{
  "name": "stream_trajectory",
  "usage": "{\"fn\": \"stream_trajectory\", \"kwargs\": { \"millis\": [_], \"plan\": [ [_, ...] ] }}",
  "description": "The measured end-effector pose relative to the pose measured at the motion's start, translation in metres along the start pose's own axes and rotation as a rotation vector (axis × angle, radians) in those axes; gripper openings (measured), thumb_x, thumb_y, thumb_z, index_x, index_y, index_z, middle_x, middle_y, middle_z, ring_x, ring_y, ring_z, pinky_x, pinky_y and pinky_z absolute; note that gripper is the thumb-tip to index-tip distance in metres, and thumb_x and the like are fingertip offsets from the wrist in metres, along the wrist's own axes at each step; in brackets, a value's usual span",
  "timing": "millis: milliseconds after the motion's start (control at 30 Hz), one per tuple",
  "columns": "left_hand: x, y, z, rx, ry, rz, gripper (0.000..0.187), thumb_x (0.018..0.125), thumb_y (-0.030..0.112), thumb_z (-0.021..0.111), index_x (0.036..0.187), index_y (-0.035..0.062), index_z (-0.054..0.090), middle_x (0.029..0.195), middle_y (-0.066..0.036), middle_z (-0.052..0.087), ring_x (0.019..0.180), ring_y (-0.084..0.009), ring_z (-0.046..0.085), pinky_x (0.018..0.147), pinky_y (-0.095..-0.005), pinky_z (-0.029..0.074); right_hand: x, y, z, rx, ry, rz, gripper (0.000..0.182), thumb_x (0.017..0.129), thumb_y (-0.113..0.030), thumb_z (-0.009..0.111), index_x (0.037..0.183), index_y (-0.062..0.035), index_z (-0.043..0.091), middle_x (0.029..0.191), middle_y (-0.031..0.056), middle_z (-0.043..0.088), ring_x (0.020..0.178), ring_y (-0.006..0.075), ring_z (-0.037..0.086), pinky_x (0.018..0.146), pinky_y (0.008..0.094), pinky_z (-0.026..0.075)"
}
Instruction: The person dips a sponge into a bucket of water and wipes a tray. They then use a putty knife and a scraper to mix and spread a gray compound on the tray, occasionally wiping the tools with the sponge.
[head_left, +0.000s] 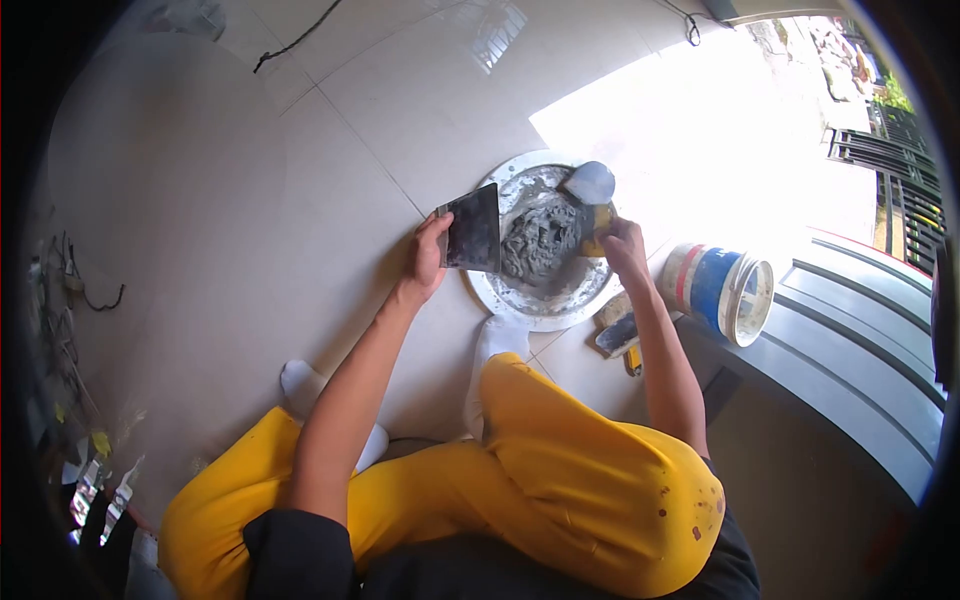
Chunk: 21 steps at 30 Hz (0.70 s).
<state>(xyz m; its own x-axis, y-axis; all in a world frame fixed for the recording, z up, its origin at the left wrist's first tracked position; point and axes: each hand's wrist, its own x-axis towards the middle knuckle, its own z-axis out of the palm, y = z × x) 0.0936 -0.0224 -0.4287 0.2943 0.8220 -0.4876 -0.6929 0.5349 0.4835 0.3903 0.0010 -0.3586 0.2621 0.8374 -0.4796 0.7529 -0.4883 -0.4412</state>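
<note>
My left hand (430, 252) is closed on the near edge of a dark, flat rectangular plate (474, 230), tilted up over the left rim of a round basin (490, 297). Lumpy wet grey mortar (540, 238) fills the middle of the basin, and its walls are smeared with the same stuff. My right hand (624, 246) is closed round a yellow tool (598, 232) at the basin's right side; its working end is partly hidden by the hand and mortar. A pale rounded blade (590, 183) overlaps the upper right rim, just above that tool.
A white, blue and red bucket (722, 290) lies on its side to the right, by a grey ribbed metal panel (850, 350). Small tools (618, 335) lie on the tiles below the basin. Cables (300, 38) cross the floor. My white-socked foot (503, 334) is close to the basin.
</note>
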Motion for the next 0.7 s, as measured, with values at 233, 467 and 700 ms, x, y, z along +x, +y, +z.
{"fn": "stream_trajectory", "kwargs": {
  "millis": [233,467,700],
  "plan": [
    [0.003,-0.003,-0.005,-0.138,0.002,-0.05,0.025,0.09,0.02,0.045,0.107,0.0043,0.054,0.106,-0.005,0.059,0.099,-0.0146,0.055,0.09,-0.029,0.041,-0.041,-0.043,0.032,-0.63,0.166,-1.103,0.041,0.061,0.004,0.056,0.098,-0.0106,0.063,0.087,0.0057,0.066,0.071,0.0219,0.059,0.064,0.0342,0.052],
    [0.0,-0.001,-0.005,-0.137,-0.021,-0.063,0.035,0.092,0.025,0.042,0.116,0.0019,0.052,0.114,-0.007,0.059,0.103,-0.0159,0.056,0.093,-0.0307,0.041,0.008,-0.074,-0.019,-0.519,-0.225,-0.6,0.028,0.071,0.006,0.053,0.091,-0.0075,0.068,0.083,0.0082,0.065,0.079,0.0264,0.058,0.071,0.0361,0.05],
    [0.002,0.005,-0.005,-0.18,0.004,-0.099,0.041,0.093,0.027,0.038,0.121,-0.0014,0.047,0.116,-0.012,0.057,0.106,-0.0209,0.055,0.093,-0.034,0.042,0.025,-0.104,0.038,-0.606,-0.296,-1.078,0.025,0.072,0.0,0.056,0.094,-0.0079,0.066,0.085,0.0057,0.062,0.089,0.022,0.054,0.081,0.0371,0.044]
  ]
}}
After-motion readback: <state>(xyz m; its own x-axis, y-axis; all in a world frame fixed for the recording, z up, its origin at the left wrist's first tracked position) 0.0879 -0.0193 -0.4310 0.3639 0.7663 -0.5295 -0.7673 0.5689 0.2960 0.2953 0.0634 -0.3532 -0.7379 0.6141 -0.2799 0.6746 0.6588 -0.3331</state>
